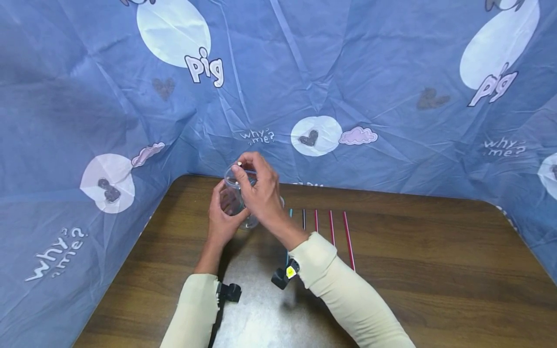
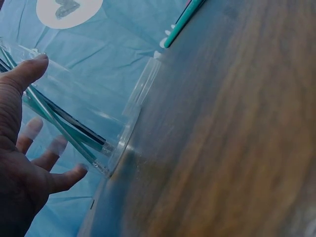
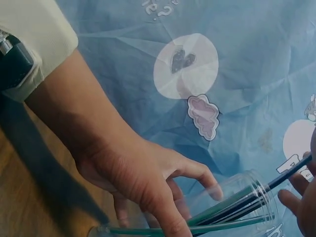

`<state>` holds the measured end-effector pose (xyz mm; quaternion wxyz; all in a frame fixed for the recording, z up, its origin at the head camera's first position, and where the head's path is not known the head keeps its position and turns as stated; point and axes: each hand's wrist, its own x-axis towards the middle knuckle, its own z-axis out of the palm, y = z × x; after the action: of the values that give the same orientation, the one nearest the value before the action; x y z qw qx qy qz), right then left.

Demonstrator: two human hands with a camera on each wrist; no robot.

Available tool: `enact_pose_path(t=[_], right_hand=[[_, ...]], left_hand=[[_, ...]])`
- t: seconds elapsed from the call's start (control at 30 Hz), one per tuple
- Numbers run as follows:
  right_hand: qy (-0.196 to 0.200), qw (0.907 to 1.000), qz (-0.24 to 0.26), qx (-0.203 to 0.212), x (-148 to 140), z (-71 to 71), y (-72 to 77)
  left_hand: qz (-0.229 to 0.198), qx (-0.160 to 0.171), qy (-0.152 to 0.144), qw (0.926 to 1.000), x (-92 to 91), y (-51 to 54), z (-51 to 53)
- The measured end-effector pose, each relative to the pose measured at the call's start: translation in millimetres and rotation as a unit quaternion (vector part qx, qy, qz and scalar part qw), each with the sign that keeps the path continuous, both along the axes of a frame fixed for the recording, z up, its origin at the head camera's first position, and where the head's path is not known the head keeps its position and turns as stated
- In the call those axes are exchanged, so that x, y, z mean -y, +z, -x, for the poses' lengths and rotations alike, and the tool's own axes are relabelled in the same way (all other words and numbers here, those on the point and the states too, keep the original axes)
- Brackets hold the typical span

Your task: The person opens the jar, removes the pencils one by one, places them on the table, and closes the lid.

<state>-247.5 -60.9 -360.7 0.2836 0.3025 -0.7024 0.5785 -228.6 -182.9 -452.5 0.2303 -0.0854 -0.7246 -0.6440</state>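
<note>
Tabletop (image 1: 413,270) — hands (image 1: 223,220) at cup (image 1: 238,197), right higher

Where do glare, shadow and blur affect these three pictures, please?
Head view: whitish glare on the table between the forearms; left wrist view: the wood grain looks soft, and the clear container's walls are faint against the blue backdrop; right wrist view: a dark band of shadow crosses the table below the sleeve.
</note>
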Motion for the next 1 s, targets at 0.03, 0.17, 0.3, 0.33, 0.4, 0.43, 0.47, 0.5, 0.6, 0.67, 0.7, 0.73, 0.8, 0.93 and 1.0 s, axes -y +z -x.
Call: enact_pose_path(t=[0.03, 0.17, 0.3, 0.33, 0.4, 0.43, 0.47, 0.5, 0.6, 0.67, 0.7, 0.73, 0.8, 0.93, 1.0], right_hand=[[-0.004, 1.0, 0.002, -0.005, 0.2, -0.5, 0.3], [-0.022, 0.9994, 0.016, -0.022, -0.7, -3.1, 1.1], [-0.032, 0.9981, 0.032, -0.041, -1.7, -4.6, 3.7], [-0.033, 0.9977, 0.036, -0.046, -1.9, -4.8, 4.4], [-0.039, 0.9968, 0.043, -0.055, -2.1, -5.1, 5.9], [-0.04, 0.9963, 0.046, -0.061, -2.2, -5.1, 6.6], [-0.045, 0.9956, 0.047, -0.067, -2.4, -5.2, 7.3], [-0.05, 0.9949, 0.046, -0.074, -2.5, -5.2, 8.1], [-0.063, 0.9928, 0.045, -0.092, -2.9, -4.5, 10.6], [-0.066, 0.9917, 0.047, -0.099, -3.1, -3.8, 12.3], [-0.066, 0.9914, 0.05, -0.101, -3.1, -3.5, 13.0], [-0.066, 0.991, 0.053, -0.103, -3.3, -3.4, 13.8], [-0.068, 0.9903, 0.059, -0.106, -3.6, -3.7, 15.4], [-0.067, 0.9874, 0.07, -0.125, -4.8, -6.3, 19.5], [-0.066, 0.9843, 0.077, -0.144, -5.7, -7.8, 22.1]], left_hand=[[0.001, 0.0, 0.0, 1.0, 0.0, 0.2, -0.1], [-0.001, -0.002, -0.001, 1.0, -1.0, 0.6, 0.2], [0.003, -0.003, 0.003, 1.0, -1.9, 1.6, 0.1], [0.004, -0.003, 0.005, 1.0, -2.1, 1.8, 0.0], [0.004, 0.0, 0.007, 1.0, -2.4, 1.8, -0.1], [0.002, 0.001, 0.007, 1.0, -2.6, 1.8, -0.1], [0.0, 0.002, 0.007, 1.0, -2.8, 1.6, 0.0], [-0.002, 0.003, 0.006, 1.0, -2.9, 1.6, -0.1], [-0.007, 0.006, 0.004, 0.9999, -3.3, 1.5, 0.2], [-0.012, 0.009, 0.001, 0.9999, -3.2, 1.7, 0.3], [-0.016, 0.01, -0.001, 0.9998, -3.2, 1.8, 0.2], [-0.018, 0.01, -0.003, 0.9998, -3.1, 1.9, 0.3], [-0.026, 0.01, -0.008, 0.9996, -2.9, 2.0, 0.4], [-0.024, 0.01, -0.009, 0.9996, -2.1, 2.2, -0.1], [-0.016, 0.014, -0.005, 0.9998, -1.7, 2.5, -1.0]])
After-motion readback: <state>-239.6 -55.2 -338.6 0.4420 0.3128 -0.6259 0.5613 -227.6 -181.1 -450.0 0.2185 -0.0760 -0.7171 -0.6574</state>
